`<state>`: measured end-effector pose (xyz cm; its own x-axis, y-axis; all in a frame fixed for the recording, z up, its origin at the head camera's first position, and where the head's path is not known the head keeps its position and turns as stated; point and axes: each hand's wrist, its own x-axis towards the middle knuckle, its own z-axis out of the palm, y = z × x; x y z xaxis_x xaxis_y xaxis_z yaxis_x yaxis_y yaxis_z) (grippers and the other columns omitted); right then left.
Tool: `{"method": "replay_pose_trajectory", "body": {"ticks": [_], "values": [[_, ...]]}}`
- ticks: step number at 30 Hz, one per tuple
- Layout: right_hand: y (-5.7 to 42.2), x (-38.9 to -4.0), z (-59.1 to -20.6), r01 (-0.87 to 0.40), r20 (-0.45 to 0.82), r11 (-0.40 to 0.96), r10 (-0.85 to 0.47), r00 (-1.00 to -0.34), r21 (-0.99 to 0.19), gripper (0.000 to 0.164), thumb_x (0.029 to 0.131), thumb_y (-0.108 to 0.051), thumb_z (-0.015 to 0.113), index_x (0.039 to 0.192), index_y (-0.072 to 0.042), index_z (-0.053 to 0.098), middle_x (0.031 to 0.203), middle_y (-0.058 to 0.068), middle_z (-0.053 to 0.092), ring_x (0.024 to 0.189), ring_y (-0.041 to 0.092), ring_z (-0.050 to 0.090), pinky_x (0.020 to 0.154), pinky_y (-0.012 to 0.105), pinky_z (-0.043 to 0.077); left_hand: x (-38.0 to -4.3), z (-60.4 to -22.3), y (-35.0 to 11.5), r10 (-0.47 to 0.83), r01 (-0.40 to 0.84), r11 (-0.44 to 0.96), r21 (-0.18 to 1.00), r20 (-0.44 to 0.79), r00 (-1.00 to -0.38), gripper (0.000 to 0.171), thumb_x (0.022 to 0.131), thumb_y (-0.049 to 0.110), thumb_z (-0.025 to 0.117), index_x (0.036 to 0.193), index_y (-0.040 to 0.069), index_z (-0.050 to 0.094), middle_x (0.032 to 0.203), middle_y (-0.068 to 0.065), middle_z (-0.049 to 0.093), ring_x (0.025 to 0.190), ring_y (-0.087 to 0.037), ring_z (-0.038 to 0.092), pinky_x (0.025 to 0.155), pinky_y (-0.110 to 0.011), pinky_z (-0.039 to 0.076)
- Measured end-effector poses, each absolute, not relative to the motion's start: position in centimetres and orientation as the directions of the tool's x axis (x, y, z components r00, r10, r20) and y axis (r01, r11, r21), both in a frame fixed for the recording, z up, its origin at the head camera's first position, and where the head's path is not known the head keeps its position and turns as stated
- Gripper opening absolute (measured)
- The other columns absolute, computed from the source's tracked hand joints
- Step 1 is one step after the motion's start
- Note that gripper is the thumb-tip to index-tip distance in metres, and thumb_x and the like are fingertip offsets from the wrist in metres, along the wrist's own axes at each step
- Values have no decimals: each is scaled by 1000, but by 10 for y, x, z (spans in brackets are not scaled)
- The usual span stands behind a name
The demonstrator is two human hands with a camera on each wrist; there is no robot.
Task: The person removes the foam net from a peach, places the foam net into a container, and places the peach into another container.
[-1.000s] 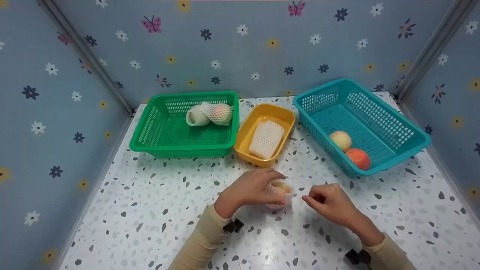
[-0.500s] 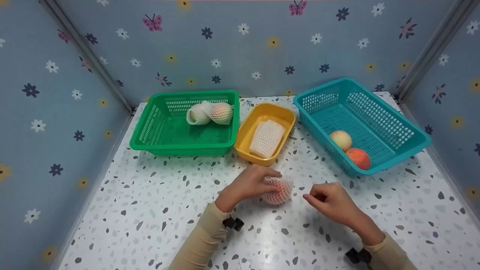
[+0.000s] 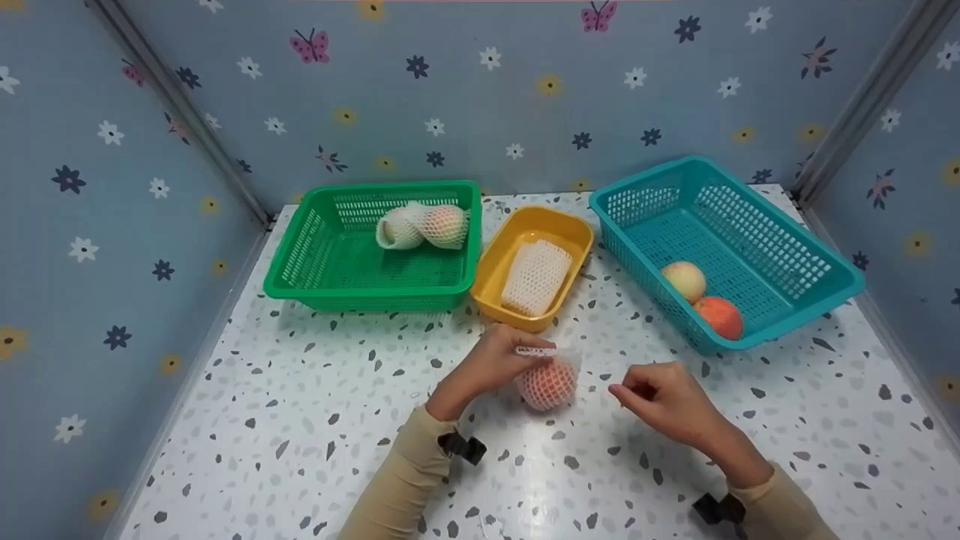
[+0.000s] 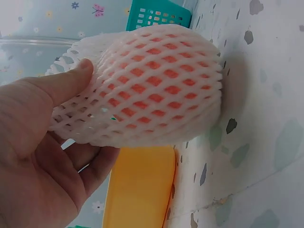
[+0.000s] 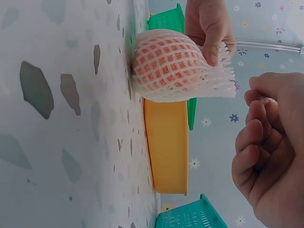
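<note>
A reddish peach (image 3: 547, 385) in a white foam net (image 4: 156, 85) stands on the table in front of the yellow tray. My left hand (image 3: 491, 361) pinches the loose upper end of that net, thumb on one side and fingers on the other. In the left wrist view the peach fills the lower part of the net, close to the tabletop. My right hand (image 3: 671, 401) hovers to the right of it with loosely curled fingers and nothing in them; the right wrist view shows its thumb resting near the index finger.
A green basket (image 3: 367, 302) at the back left holds two netted fruits (image 3: 424, 226). Flat foam nets (image 3: 536, 277) lie in the yellow tray (image 3: 517, 321). Two bare peaches (image 3: 718, 318) sit in the turquoise basket (image 3: 795, 322) at the right. Patterned walls enclose the table.
My left hand has shifted slightly left and away from me, from around the peach to the net's upper end. The net has turned more upright. My right hand has barely moved.
</note>
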<state>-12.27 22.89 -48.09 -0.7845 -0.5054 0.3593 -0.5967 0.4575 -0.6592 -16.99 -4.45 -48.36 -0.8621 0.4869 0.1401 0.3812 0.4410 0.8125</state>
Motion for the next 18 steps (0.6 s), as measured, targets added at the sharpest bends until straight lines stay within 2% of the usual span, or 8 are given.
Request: {"method": "replay_pose_trajectory", "body": {"ticks": [6,11,18], "values": [[229,-123,-478,-583,352,466,-493,-796,-665,20,82,-27,62,63,-27,55,55,-14,49,46,3,43,40,20,38,-171,-488,-41,437,353,376,857,172,-883,19,76,24,69,94,20,69,94,12,64,85,-2,58,71,-19,47],[230,-123,-479,-583,358,454,-490,-795,-674,19,82,-26,63,64,-26,56,55,-14,50,47,4,44,40,20,39,-171,-490,-39,435,329,398,856,140,-889,21,75,30,69,95,23,68,95,13,63,86,-2,57,71,-19,46],[231,-121,-480,-582,355,455,-492,-795,-674,19,82,-27,62,64,-26,56,55,-13,50,46,4,44,40,20,39,-169,-488,-39,433,306,418,855,109,-895,25,74,30,70,97,21,67,97,11,62,87,-3,56,70,-19,47]]}}
